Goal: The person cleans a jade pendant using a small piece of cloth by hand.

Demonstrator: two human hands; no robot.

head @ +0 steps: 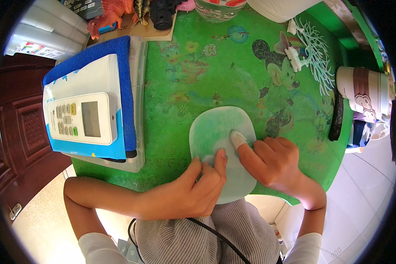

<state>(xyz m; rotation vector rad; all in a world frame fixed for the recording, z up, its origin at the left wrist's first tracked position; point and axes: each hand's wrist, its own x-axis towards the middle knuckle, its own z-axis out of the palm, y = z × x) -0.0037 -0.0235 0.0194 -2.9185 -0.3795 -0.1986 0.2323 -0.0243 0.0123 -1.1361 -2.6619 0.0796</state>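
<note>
A translucent, rounded sheet of plastic or silicone [231, 184] lies on the green table top [171, 132], its near edge reaching past the table's edge over the lap. My left hand [204, 184] rests on the sheet's left part, thumb and fingers bent together around a small, pale round piece that is mostly hidden. The index finger of my right hand [274, 161] wears a whitish covering at its tip and presses on the sheet near its right edge; the other fingers are curled in. Cartoon pictures, worn in places, cover the table top.
At left, a white remote control [100, 118] lies on a packet and a blue cloth [128, 99] over a clear plastic box [140, 132]. Toy dinosaurs [110, 15] and a clear container [219, 10] stand at the back. At right are branching plastic pieces [313, 52], a black bar [336, 118] and a cup [363, 92].
</note>
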